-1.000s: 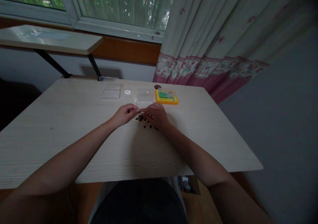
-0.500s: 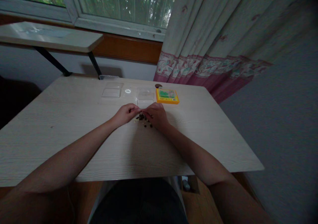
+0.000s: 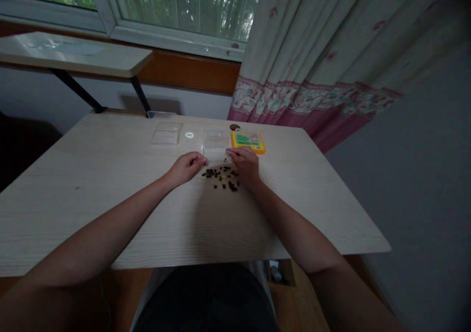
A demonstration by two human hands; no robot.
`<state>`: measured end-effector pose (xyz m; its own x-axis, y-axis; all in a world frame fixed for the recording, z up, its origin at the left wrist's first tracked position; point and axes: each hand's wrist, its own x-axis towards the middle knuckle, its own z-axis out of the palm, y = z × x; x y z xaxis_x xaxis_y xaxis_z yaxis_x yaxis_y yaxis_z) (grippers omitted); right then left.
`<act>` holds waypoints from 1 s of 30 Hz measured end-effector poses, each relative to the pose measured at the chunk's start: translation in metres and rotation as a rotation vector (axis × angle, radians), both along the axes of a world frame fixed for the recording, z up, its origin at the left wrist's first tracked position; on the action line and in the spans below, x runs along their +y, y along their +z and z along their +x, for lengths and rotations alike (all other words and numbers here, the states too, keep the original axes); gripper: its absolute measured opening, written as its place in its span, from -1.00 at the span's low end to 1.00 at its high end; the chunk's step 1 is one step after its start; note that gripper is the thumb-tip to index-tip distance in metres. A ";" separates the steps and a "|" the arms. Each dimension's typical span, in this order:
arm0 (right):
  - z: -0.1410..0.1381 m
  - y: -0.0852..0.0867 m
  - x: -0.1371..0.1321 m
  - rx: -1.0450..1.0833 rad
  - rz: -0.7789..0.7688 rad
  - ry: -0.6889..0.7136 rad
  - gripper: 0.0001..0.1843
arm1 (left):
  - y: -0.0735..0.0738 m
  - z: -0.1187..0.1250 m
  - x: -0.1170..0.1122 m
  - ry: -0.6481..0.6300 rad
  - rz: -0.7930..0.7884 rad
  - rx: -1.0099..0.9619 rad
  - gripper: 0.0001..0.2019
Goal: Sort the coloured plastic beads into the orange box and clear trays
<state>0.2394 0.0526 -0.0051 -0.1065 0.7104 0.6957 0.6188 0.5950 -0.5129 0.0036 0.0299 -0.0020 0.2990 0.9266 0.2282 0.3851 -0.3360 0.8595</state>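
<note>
Several small dark pieces (image 3: pixel 222 176) lie scattered on the pale wooden table (image 3: pixel 110 199), between my hands. My left hand (image 3: pixel 186 166) rests just left of them with its fingers curled in a pinch; what it pinches is too small to make out. My right hand (image 3: pixel 246 164) sits at the right edge of the pieces, fingers bent and pressed together, its fingertips near a clear plastic piece (image 3: pixel 215 142). A yellow box (image 3: pixel 248 142) lies just beyond my right hand.
A clear plastic tray (image 3: pixel 165 134) lies at the table's far side, left of the yellow box. A second table (image 3: pixel 73 54) stands under the window at the back left. A patterned curtain (image 3: pixel 312 67) hangs at the right.
My right hand has moved to the right and away from my left hand, uncovering more of the dark pieces. My left hand has stayed in place.
</note>
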 end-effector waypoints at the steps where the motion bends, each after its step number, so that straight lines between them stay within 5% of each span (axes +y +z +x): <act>1: 0.003 -0.002 0.003 0.022 -0.008 -0.027 -0.78 | 0.000 0.000 0.000 0.001 -0.001 -0.007 -0.61; 13: 0.005 -0.015 0.014 -0.081 -0.030 -0.044 -0.82 | 0.003 0.002 -0.002 0.006 -0.193 -0.212 -0.62; 24: 0.006 -0.016 0.014 -0.076 -0.025 -0.012 -0.75 | -0.002 0.002 0.004 0.153 -0.258 -0.522 -0.64; 30: 0.004 -0.015 0.013 -0.055 -0.040 -0.018 -0.71 | -0.004 -0.001 0.007 0.171 -0.214 -0.477 -0.57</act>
<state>0.2436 0.0658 -0.0205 -0.1302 0.7395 0.6605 0.6572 0.5631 -0.5009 0.0029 0.0368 -0.0058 0.0500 0.9934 0.1029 -0.0300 -0.1015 0.9944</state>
